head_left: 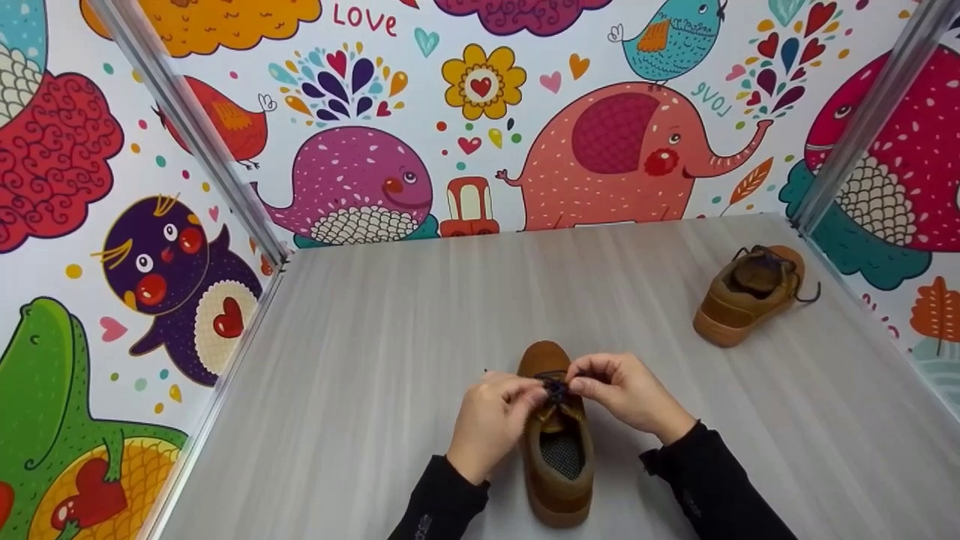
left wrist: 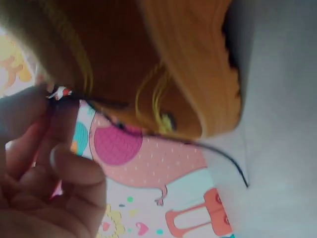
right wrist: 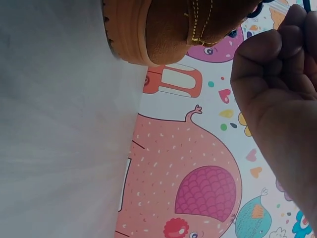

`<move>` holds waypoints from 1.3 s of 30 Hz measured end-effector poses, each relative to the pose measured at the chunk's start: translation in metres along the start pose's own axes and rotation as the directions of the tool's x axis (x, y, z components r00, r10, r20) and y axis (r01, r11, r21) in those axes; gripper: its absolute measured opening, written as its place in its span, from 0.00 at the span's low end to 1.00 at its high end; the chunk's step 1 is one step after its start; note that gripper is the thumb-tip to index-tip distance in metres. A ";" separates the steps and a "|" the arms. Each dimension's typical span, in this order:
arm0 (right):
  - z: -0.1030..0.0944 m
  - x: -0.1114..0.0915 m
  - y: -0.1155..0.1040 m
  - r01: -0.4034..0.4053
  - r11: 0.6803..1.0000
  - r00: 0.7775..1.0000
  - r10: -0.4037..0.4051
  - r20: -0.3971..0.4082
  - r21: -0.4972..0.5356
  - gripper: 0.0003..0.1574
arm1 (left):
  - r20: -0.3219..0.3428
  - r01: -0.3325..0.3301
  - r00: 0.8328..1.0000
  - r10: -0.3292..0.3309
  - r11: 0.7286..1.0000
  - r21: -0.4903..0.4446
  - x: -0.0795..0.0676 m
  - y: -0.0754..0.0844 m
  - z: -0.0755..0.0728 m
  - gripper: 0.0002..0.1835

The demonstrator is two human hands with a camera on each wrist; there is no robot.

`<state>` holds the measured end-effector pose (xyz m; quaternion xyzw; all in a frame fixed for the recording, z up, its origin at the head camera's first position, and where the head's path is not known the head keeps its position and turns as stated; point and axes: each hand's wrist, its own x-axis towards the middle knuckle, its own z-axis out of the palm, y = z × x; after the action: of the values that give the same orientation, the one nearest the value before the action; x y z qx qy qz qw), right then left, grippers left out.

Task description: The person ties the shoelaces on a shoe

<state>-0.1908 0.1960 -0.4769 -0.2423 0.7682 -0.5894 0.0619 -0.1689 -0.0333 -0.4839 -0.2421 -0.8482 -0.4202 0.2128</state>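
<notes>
A brown shoe stands on the floor with its toe pointing away from me and its heel nearest. Dark shoelaces cross over its tongue. My left hand pinches the lace from the left side, thumb and fingertips close over the knot area. From the other side my right hand pinches lace between thumb and index finger. In the left wrist view a loose lace end trails down beside the shoe's side. The right wrist view shows curled fingers beside the toe.
A second brown shoe sits at the back right, its laces hanging loose. The pale wood-grain surface is bounded by cartoon-printed walls and metal corner posts.
</notes>
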 end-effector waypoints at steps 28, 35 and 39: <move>-0.003 0.000 0.008 0.017 1.000 1.000 -0.017 0.019 0.012 0.09 | 0.297 0.051 0.942 -0.158 0.939 0.340 0.011 -0.038 0.001 0.05; -0.003 0.001 0.005 -0.021 1.000 1.000 0.021 0.008 -0.006 0.06 | 0.232 0.117 0.957 -0.176 0.962 0.246 0.011 -0.039 -0.019 0.03; -0.003 0.001 -0.005 -0.024 0.999 1.000 0.024 0.004 -0.030 0.06 | 0.190 0.215 0.957 -0.219 0.976 0.043 0.015 -0.018 -0.036 0.04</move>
<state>-0.1912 0.1975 -0.4709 -0.2351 0.7798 -0.5764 0.0669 -0.1854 -0.0687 -0.4667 -0.1852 -0.8909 -0.4060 0.0845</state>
